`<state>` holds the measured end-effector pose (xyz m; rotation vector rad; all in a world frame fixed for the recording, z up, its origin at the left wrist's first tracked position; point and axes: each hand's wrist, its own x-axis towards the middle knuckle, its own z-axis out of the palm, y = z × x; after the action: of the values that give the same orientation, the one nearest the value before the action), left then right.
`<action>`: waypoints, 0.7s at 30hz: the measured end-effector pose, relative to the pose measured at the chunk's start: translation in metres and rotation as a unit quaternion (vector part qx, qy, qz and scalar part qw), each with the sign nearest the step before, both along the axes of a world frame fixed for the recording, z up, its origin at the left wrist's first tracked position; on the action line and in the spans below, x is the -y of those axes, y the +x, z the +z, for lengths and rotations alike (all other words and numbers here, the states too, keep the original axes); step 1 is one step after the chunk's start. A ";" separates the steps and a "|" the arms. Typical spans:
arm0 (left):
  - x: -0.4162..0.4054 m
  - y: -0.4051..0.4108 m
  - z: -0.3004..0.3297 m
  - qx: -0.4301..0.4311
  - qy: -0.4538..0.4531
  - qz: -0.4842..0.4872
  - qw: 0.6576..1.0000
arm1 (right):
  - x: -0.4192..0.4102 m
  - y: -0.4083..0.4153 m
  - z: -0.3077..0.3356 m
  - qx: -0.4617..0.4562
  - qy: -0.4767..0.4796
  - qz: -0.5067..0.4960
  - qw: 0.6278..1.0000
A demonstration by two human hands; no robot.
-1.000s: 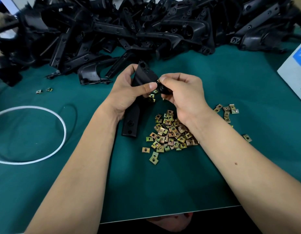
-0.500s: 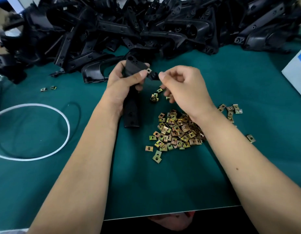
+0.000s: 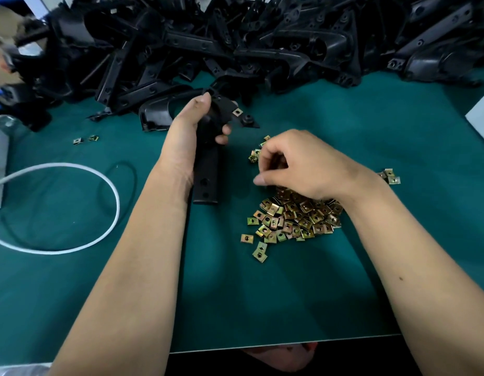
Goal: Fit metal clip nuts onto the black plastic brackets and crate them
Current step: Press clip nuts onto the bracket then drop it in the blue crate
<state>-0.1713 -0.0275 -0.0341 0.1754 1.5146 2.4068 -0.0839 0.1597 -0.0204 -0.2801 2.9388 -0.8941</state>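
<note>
Black and hard, the plastic bracket (image 3: 208, 147) stood in the left hand (image 3: 186, 137), fingers curled tight around its middle. One small gold clip nut (image 3: 237, 112) sat on its top arm. The right hand (image 3: 303, 164) hung over the pile of shiny square clip nuts (image 3: 292, 215) on the green mat (image 3: 262, 294), fingers bent down. I could not tell if it held one.
</note>
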 end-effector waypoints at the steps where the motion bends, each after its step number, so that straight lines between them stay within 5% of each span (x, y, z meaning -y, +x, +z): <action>1: 0.001 0.001 0.001 -0.001 -0.016 -0.011 1.000 | -0.001 -0.001 -0.001 -0.008 -0.048 -0.017 0.999; 6: -0.001 0.006 0.003 -0.035 -0.044 -0.102 0.993 | -0.004 -0.008 -0.009 -0.092 -0.320 -0.182 0.925; 10: -0.009 0.010 0.001 -0.069 -0.059 -0.148 0.985 | -0.005 -0.010 -0.009 -0.076 -0.470 -0.202 0.856; 21: -0.011 0.012 0.001 -0.112 -0.101 -0.171 0.974 | -0.001 -0.011 -0.014 -0.125 -0.443 -0.183 0.869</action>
<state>-0.1595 -0.0170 -0.0329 0.6275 1.6562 2.0042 -0.0945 0.1611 -0.0343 0.1666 2.5768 -2.3915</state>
